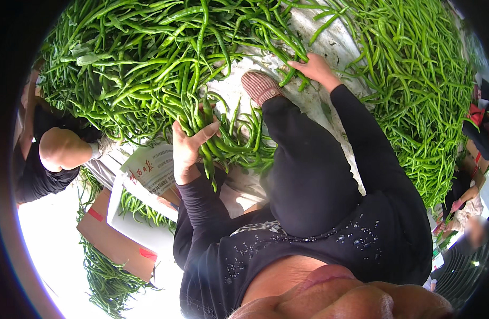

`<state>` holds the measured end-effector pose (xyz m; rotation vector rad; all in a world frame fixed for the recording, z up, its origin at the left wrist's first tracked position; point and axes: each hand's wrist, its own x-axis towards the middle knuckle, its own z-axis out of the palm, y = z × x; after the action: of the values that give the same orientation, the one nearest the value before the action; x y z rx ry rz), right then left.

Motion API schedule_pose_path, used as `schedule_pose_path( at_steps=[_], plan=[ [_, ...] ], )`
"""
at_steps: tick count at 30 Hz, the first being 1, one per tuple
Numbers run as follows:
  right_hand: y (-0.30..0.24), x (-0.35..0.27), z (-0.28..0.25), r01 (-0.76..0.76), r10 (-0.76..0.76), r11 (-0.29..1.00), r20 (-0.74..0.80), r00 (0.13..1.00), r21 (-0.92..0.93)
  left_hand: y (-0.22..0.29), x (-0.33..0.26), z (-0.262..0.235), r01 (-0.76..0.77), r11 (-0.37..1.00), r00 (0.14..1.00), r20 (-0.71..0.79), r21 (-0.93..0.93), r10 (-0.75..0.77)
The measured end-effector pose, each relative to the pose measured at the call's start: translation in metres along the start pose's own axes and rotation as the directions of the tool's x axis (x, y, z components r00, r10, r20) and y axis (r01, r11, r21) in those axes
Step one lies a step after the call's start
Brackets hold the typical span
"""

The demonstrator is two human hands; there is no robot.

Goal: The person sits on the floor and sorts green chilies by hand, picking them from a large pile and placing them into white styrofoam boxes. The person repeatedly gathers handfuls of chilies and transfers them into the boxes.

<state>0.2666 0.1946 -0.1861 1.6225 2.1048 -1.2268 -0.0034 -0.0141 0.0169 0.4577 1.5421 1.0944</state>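
"What have you got on the hands?"

"My left hand (190, 146) is wrapped around a bunch of peppers (192, 111), thumb laid across. My right hand (317, 70) touches a few more; its fingers are partly hidden, so I can't tell whether it pinches them."

"Where do they lie?"

"On a white sheet (334, 36). Its edges and corners are lost under the heaps, so I go by the bare strip between the left heap (111, 80) and the right heap (414, 85). The bunch is at the left heap's near edge; the right hand is over the strip, just beside the shoe (259, 86)."

"How will they handle?"

"Light, I'd judge: slick-skinned, springy, liable to snap. I'd hold several mid-length, gently, tips free."

"Any writing?"

"The printed paper (155, 158) by the box (143, 229) shows big red characters; the rest is too small for me. The cardboard flap (117, 239) has red patches. I can't make out any brand."
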Motion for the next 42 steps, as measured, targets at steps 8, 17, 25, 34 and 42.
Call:
schedule_pose_path(
  at_steps=[8,17,25,34,42],
  plan=[
    [0.016,0.003,-0.038,-0.102,-0.157,0.761,0.335,0.929,0.64,-0.003,0.003,-0.004,0.001,1.0,1.0,0.003,0.003,-0.001],
    [0.091,-0.048,0.007,-0.118,0.12,0.943,-0.012,0.993,-0.311,0.025,0.009,0.001,-0.019,0.999,0.998,0.069,0.034,0.017],
    [0.085,-0.101,-0.06,-0.032,0.052,0.988,0.129,0.99,-0.153,0.12,-0.017,0.01,-0.258,0.961,0.964,0.101,0.1,0.248],
    [0.161,-0.371,-0.141,0.054,0.122,0.755,-0.222,0.967,0.653,0.117,-0.071,0.05,-0.36,0.906,0.915,0.272,0.223,0.297],
    [0.239,-0.57,-0.067,0.246,0.525,0.435,-0.466,0.712,0.866,0.066,-0.105,0.053,-0.212,0.912,0.954,0.275,0.35,0.116]
  ],
)
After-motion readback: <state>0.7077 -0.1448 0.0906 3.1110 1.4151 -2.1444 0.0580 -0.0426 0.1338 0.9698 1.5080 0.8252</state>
